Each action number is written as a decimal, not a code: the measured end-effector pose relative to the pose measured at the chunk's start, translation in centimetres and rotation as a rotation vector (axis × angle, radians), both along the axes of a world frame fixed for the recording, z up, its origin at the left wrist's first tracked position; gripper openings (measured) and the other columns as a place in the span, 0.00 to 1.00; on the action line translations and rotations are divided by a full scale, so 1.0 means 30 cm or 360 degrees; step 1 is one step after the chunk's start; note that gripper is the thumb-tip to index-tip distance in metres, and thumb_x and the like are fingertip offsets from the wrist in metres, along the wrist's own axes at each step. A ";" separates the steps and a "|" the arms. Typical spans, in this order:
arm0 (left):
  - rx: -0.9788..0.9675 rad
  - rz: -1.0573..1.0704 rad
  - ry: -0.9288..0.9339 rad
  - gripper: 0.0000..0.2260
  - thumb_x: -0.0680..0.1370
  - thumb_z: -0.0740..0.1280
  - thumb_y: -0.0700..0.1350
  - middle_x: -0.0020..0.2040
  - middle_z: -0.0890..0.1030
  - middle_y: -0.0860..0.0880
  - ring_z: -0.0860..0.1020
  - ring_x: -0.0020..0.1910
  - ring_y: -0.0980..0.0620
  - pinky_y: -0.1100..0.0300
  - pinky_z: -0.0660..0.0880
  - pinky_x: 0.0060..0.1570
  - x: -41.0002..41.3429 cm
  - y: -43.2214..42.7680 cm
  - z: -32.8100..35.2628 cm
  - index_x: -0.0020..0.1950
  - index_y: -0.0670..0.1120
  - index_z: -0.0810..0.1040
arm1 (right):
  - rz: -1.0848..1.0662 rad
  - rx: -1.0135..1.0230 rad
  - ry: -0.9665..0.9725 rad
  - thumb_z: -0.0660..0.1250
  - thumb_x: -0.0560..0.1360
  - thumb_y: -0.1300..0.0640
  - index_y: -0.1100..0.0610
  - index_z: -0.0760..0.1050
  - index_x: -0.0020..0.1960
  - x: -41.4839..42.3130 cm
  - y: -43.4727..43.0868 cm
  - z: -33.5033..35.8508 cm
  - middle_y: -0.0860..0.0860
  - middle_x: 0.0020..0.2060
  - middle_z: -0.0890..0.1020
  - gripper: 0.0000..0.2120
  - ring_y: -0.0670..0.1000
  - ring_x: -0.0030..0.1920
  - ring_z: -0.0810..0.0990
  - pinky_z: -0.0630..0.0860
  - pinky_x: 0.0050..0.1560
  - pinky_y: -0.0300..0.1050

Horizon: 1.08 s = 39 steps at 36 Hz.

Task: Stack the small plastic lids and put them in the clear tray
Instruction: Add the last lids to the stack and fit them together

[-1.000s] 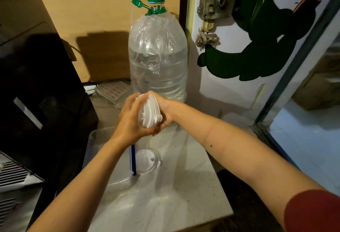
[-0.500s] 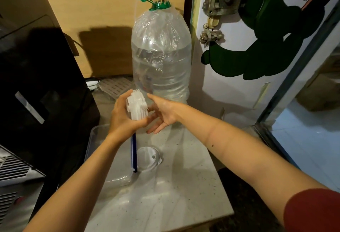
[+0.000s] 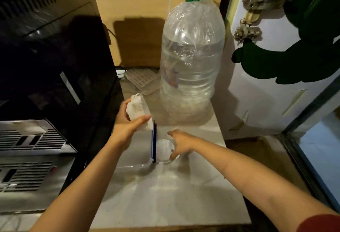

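The left hand point(image 3: 127, 130) has its fingers point(image 3: 141, 119) clenched round the stack of lids point(image 3: 139, 110), held tilted above the far end of the clear tray point(image 3: 132, 165). The right hand point(image 3: 182, 143) reaches down, fingertips touching the rim of a single lid point(image 3: 164, 149) lying flat on the bench point(image 3: 165, 195), just beside the tray's right wall; whether it is gripped yet I cannot tell. The lids look thin, light and slippery, and they likely flex. I would pinch the loose one by its rim and squeeze the stack gently across its edges. A large water bottle point(image 3: 191, 66) stands at the bench's far edge.
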<state>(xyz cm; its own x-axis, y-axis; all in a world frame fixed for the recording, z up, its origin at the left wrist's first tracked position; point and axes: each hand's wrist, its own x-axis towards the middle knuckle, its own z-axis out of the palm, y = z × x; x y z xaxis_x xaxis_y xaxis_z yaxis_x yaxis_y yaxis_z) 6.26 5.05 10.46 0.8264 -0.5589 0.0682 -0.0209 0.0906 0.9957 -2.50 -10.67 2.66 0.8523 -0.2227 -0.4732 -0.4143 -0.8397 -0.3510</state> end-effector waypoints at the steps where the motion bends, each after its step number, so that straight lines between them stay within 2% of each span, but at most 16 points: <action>1: -0.0007 0.0009 0.0013 0.23 0.71 0.67 0.31 0.46 0.73 0.53 0.74 0.44 0.55 0.70 0.76 0.32 0.002 0.010 -0.003 0.59 0.49 0.65 | 0.0043 -0.0049 0.0002 0.76 0.63 0.47 0.57 0.52 0.75 0.007 0.016 -0.009 0.56 0.73 0.61 0.49 0.58 0.70 0.65 0.68 0.67 0.51; 5: -0.0010 0.0049 0.0061 0.23 0.70 0.67 0.31 0.47 0.73 0.52 0.74 0.45 0.55 0.70 0.77 0.32 0.006 0.043 -0.008 0.60 0.49 0.66 | 0.0118 -0.0223 0.0067 0.75 0.63 0.44 0.56 0.56 0.72 0.039 0.067 -0.041 0.55 0.70 0.64 0.46 0.59 0.67 0.66 0.70 0.63 0.53; 11: 0.0013 0.0070 0.0080 0.23 0.70 0.68 0.32 0.48 0.74 0.51 0.75 0.46 0.54 0.71 0.76 0.33 0.016 0.084 -0.015 0.60 0.50 0.67 | 0.0118 -0.0353 0.0149 0.74 0.62 0.39 0.53 0.55 0.73 0.081 0.118 -0.074 0.53 0.70 0.64 0.48 0.58 0.67 0.66 0.68 0.63 0.53; 20: 0.0094 0.0106 0.0055 0.24 0.71 0.68 0.33 0.48 0.74 0.53 0.74 0.45 0.55 0.73 0.75 0.30 0.024 0.098 -0.020 0.62 0.50 0.66 | 0.0148 -0.0455 0.0156 0.72 0.66 0.47 0.54 0.57 0.72 0.103 0.138 -0.090 0.54 0.67 0.66 0.40 0.59 0.65 0.66 0.70 0.61 0.51; 24: 0.0109 0.0090 0.0076 0.24 0.71 0.68 0.34 0.48 0.74 0.52 0.74 0.46 0.55 0.72 0.75 0.30 0.030 0.093 -0.025 0.61 0.51 0.66 | 0.0120 -0.0447 0.0153 0.70 0.67 0.47 0.52 0.55 0.73 0.094 0.125 -0.087 0.55 0.67 0.65 0.40 0.60 0.66 0.64 0.69 0.62 0.53; 26: 0.0113 0.0077 0.0093 0.24 0.71 0.68 0.34 0.48 0.74 0.52 0.74 0.46 0.55 0.68 0.75 0.32 0.033 0.089 -0.028 0.62 0.51 0.66 | 0.0083 -0.0442 0.0140 0.70 0.67 0.47 0.51 0.55 0.73 0.088 0.111 -0.082 0.54 0.68 0.64 0.39 0.60 0.66 0.64 0.68 0.62 0.54; 29: 0.0093 0.0066 0.0129 0.23 0.71 0.68 0.33 0.48 0.74 0.52 0.74 0.46 0.54 0.62 0.72 0.37 0.034 0.076 -0.026 0.60 0.51 0.66 | 0.0023 -0.0415 0.0095 0.70 0.66 0.47 0.48 0.56 0.73 0.085 0.076 -0.054 0.54 0.69 0.63 0.39 0.61 0.68 0.62 0.66 0.63 0.57; 34: 0.0012 0.0034 0.0266 0.21 0.72 0.66 0.33 0.48 0.74 0.51 0.74 0.47 0.52 0.57 0.74 0.39 0.037 0.045 -0.020 0.59 0.50 0.66 | -0.0161 -0.0332 -0.0076 0.72 0.64 0.46 0.43 0.57 0.72 0.091 -0.012 0.034 0.55 0.69 0.64 0.41 0.62 0.69 0.62 0.66 0.65 0.59; 37: -0.0031 0.0037 0.0334 0.20 0.72 0.65 0.33 0.47 0.73 0.51 0.74 0.46 0.52 0.56 0.74 0.37 0.041 0.014 -0.020 0.58 0.51 0.66 | -0.0272 -0.0308 -0.0232 0.73 0.63 0.46 0.43 0.59 0.71 0.093 -0.054 0.114 0.54 0.67 0.64 0.40 0.62 0.67 0.64 0.68 0.63 0.59; 39: -0.0069 0.0038 0.0358 0.20 0.72 0.65 0.32 0.47 0.73 0.51 0.74 0.46 0.52 0.57 0.77 0.33 0.042 -0.011 -0.018 0.58 0.51 0.66 | -0.0340 -0.0260 -0.0366 0.74 0.62 0.47 0.45 0.60 0.69 0.095 -0.075 0.176 0.55 0.66 0.64 0.39 0.61 0.66 0.65 0.68 0.62 0.58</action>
<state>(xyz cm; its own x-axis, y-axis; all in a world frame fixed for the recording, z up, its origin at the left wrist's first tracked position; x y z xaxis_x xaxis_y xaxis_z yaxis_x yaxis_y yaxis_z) 7.54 4.73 9.94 0.8364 -0.5397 -0.0958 0.1987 0.1357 0.9706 0.36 -12.92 7.95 0.8584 -0.4644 -0.2178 -0.5124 -0.7955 -0.3234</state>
